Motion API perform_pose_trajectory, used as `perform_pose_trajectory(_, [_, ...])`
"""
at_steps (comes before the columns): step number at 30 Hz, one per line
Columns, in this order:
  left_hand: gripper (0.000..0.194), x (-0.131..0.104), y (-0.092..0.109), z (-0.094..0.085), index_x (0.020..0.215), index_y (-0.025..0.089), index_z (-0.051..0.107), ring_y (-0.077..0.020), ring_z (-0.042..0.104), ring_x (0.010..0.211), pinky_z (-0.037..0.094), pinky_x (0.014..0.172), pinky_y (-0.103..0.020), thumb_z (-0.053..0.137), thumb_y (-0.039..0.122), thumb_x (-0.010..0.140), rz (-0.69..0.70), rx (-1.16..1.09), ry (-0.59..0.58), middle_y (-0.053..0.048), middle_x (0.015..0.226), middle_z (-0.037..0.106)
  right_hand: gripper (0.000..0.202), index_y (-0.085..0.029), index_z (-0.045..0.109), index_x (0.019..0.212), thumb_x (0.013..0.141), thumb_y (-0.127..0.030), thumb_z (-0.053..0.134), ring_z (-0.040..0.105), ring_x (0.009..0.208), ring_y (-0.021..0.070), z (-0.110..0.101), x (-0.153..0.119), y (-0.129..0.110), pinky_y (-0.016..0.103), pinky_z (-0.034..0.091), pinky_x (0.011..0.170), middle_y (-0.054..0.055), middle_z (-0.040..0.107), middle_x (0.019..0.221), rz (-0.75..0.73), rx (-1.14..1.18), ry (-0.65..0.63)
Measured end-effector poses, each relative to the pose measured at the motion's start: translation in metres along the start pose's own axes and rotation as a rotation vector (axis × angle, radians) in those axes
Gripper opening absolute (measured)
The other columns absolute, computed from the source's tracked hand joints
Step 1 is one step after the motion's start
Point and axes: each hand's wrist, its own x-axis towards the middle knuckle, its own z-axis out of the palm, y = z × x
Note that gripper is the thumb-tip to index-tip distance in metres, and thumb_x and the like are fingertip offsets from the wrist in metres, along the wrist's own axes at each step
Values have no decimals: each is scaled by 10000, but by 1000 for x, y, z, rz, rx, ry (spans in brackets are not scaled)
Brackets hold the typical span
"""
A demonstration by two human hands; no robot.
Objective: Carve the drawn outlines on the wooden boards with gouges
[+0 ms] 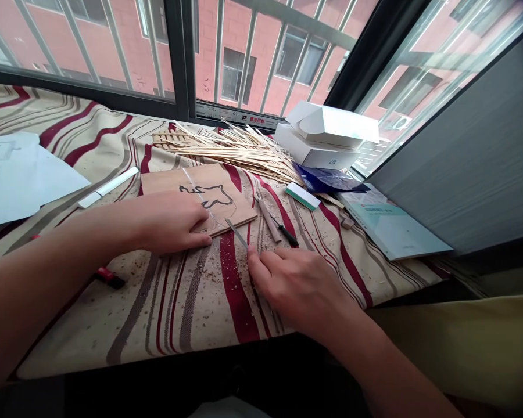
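A flat wooden board [239, 203] lies on the striped cloth, with a dark animal-like outline drawn or cut into its upper face. My left hand [169, 220] presses on the board's near left part, thumb by the near edge and fingers closed over the top. In my right hand [287, 278] is a slim carving tool [237, 233] with a narrow grey metal blade; the fist hides its handle. The blade's tip touches or hovers just over the board's near edge. Right of the board lie a wooden-handled tool [269, 220] and a black-handled tool [286, 233].
Thin wooden sticks [244, 148] are heaped behind the board, beside a white box [326, 145]. A green-and-white eraser-like block [303, 196] and a book [387, 223] lie rightward. Papers [21, 174], a white strip [108, 187] and a red-and-black object [110, 277] are left. Wood crumbs dot the cloth.
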Motion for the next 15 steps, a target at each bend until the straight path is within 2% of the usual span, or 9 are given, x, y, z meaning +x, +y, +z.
perform_pose_trajectory(5, [389,0,0,0,717,214,560,-240,613,685,369,607,-350,471,534,920,13,-2,1,-118,776,706,288,-22,721,1136,878,-17,592,596,554,182,3,-1,0,351,295,492,27,651,679,-24,-20,5])
perform_pose_trajectory(15, [401,-1,1,0,711,214,582,-235,609,669,375,608,-352,471,540,916,14,5,-10,-109,746,702,265,-20,731,1096,913,-1,540,610,549,178,1,1,-1,344,332,479,39,672,684,-52,-30,11])
